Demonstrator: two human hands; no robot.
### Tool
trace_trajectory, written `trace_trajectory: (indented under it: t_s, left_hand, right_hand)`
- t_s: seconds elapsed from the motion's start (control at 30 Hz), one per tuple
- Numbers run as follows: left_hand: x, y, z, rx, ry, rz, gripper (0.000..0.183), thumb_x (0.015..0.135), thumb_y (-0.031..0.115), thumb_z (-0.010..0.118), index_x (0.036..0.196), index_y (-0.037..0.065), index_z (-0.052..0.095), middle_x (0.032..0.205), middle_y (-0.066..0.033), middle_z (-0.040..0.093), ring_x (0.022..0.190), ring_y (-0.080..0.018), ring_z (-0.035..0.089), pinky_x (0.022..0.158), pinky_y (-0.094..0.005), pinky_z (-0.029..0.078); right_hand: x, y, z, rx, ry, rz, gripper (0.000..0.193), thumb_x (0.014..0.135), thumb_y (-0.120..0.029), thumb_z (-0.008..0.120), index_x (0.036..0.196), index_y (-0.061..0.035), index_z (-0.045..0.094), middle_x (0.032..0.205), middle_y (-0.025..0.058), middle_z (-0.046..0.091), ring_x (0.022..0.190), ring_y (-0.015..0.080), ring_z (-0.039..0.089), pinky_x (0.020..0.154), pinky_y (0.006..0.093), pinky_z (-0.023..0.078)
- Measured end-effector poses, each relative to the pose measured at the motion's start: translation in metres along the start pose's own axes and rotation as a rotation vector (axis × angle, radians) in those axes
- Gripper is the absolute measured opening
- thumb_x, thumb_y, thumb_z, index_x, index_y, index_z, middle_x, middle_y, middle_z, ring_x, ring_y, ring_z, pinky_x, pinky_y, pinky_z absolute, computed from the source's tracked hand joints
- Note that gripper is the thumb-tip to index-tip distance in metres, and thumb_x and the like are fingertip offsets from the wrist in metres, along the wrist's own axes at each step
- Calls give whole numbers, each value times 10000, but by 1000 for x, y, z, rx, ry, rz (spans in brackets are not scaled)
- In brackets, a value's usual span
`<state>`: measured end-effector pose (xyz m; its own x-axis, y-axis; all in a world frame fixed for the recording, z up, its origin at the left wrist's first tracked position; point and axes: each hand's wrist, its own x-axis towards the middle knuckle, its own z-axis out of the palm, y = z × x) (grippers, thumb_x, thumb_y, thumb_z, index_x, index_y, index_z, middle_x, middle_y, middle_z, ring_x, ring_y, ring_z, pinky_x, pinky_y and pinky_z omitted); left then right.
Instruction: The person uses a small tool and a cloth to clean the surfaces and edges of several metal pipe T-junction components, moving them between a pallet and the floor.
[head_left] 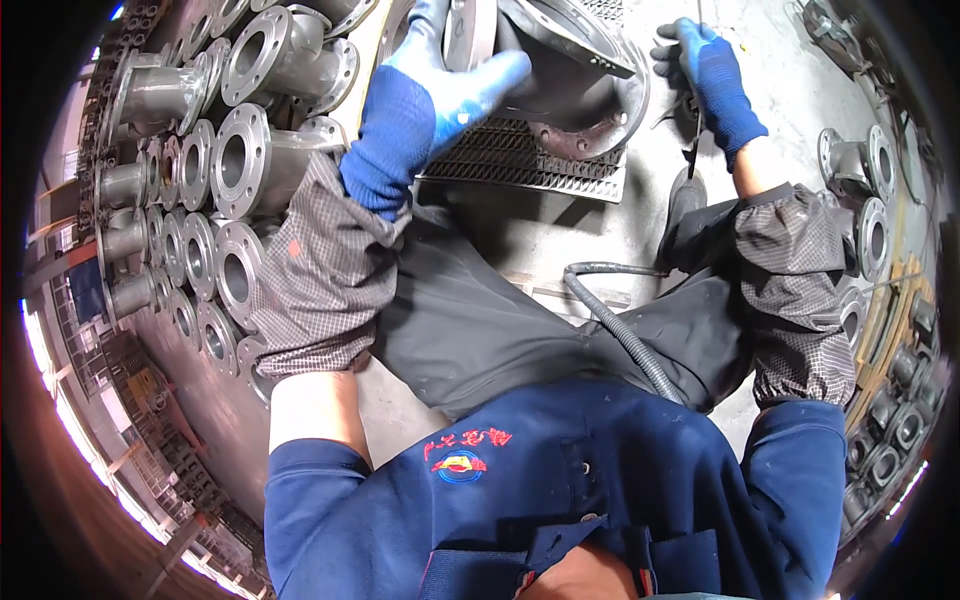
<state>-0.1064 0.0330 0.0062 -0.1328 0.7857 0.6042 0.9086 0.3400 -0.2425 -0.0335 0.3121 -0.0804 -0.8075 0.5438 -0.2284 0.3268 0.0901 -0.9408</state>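
Note:
My left hand (pixel 440 85), in a blue glove, grips the edge of a large grey steel flanged fitting (pixel 590 95) that rests on a metal grating (pixel 520 160). The fitting's round flange with bolt holes faces me. My right hand (pixel 712 80), also in a blue glove, is closed around a thin dark rod-like tool (pixel 693 140) that points down to the floor just right of the fitting. Both forearms wear checked grey sleeve covers.
Several flanged steel pipe pieces (pixel 215 160) are stacked in rows at my left. More flanged pieces (pixel 865 200) lie at the right. A grey corrugated hose (pixel 620 330) runs across my lap over dark trousers. The concrete floor (pixel 770 50) lies beyond.

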Motion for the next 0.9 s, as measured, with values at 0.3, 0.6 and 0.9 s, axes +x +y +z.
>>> trace_trajectory:
  t_s: [0.3, 0.6, 0.9]
  left_hand:
    - [5, -14, 18, -743, -195, -889, 814, 748, 232, 753, 1390, -37, 331, 1340, -177, 459, 1193, -197, 460, 998, -288, 368]
    - [-29, -8, -3, -969, -61, -853, 787, 746, 63, 676, 1419, -23, 277, 1341, -132, 439, 1197, -181, 437, 1012, -311, 347]
    - [-57, -25, -21, -1096, -4, -1194, 688, 725, 64, 566, 1378, -17, 368, 1241, -91, 499, 1079, -169, 489, 942, -304, 401]
  right_hand:
    - [33, 72, 22, -381, -156, -376, 130, 874, -153, 489, 867, -39, 549, 739, 91, 533, 637, 202, 550, 567, 298, 492]
    - [-39, -3, 27, 304, -105, 293, 188, 928, -262, 516, 832, -100, 514, 678, -33, 430, 546, 53, 398, 489, 214, 402]
    - [-44, -21, 45, 264, -216, 171, 247, 953, -231, 469, 1088, -67, 595, 835, -46, 497, 714, 23, 456, 590, 151, 408]
